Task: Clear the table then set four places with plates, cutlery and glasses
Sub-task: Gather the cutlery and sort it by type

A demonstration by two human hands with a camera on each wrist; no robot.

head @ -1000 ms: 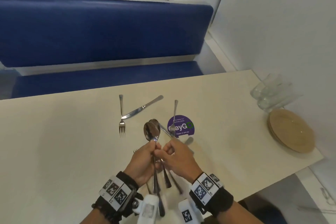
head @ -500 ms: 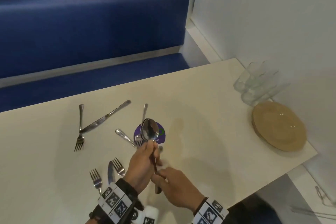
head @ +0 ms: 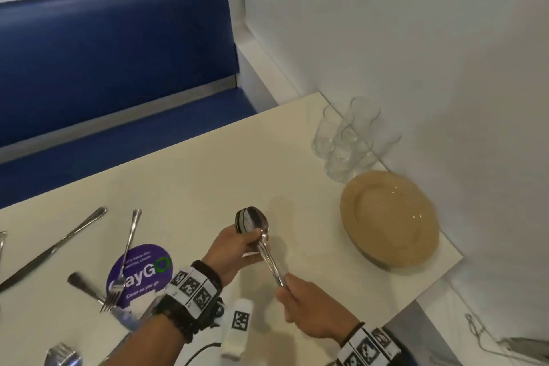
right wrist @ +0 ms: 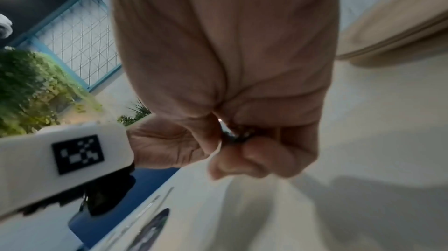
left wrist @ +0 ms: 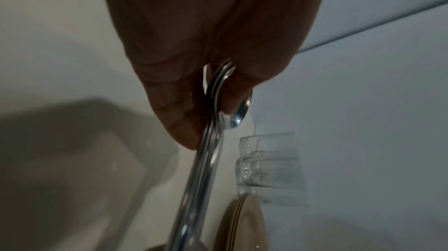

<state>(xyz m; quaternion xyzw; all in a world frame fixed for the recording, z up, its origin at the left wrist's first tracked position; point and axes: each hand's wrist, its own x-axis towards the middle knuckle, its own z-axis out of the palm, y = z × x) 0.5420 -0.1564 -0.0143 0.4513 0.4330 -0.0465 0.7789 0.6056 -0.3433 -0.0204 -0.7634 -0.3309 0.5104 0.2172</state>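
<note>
Both hands are gripping one bunch of stacked spoons above the bench. Left hand is pinching the bunch just under the bowls; right hand is clenching round the handle ends, nearer the bench's near edge. Stack of tan plates is sitting to the right by the wall, with clear glasses clustering just beyond it. Forks and a knife are lying to the left around a purple sticker.
</note>
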